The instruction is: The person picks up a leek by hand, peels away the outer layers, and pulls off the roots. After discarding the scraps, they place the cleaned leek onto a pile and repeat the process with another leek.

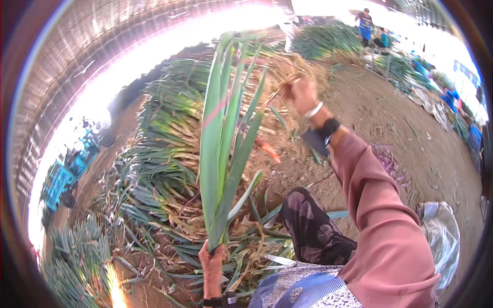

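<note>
My left hand (213, 261) is wrapped round the lower end of a leek (215, 149), which stands upright in front of me with its broad green leaves fanned upward. The base of the leek is hidden in that fist. Up and to the right, my right hand (303, 95) is raised, its fingers closed and somewhat blurred. A thin withered leaf (272, 97), brown at its tip, runs from beside the leek toward these fingers.
A long heap of leeks (172, 123) lies on the left, with more leeks (77, 256) at lower left. Leaf scraps (246, 251) litter the ground by my knee. A clear plastic sheet (440, 241) lies at right. Another person (365, 25) stands far off near more leeks.
</note>
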A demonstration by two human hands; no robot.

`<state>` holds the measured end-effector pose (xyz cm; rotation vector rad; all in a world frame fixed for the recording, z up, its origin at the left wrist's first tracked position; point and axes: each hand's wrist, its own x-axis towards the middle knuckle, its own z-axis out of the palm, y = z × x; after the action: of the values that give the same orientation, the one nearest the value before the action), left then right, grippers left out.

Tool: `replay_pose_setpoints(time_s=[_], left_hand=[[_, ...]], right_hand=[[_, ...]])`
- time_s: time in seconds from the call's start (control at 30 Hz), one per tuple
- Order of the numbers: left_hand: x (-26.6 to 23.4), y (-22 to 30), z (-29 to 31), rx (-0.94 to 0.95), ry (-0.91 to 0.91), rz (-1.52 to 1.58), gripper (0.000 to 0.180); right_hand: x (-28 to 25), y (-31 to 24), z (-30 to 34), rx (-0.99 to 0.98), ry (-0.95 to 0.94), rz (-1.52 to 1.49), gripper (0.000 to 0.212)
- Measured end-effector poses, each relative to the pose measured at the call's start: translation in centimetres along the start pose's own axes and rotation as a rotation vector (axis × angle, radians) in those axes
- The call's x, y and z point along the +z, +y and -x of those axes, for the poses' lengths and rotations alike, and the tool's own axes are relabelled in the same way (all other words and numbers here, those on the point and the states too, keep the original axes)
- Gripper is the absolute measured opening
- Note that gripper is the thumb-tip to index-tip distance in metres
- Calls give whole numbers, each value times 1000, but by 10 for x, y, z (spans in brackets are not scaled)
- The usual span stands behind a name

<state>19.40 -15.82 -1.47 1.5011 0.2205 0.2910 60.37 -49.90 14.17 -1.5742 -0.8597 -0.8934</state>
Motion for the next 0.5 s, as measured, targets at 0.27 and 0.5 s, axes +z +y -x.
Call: replay_pose_setpoints(time_s=[0.27,0.5], left_hand=[[-131,3,12,6,179,-638,26],[-108,9,-23,50,419,-169,25]], right_hand=[[-224,63,78,427,1007,721,15],[-199,-29,294,1209,-324,-234,18]])
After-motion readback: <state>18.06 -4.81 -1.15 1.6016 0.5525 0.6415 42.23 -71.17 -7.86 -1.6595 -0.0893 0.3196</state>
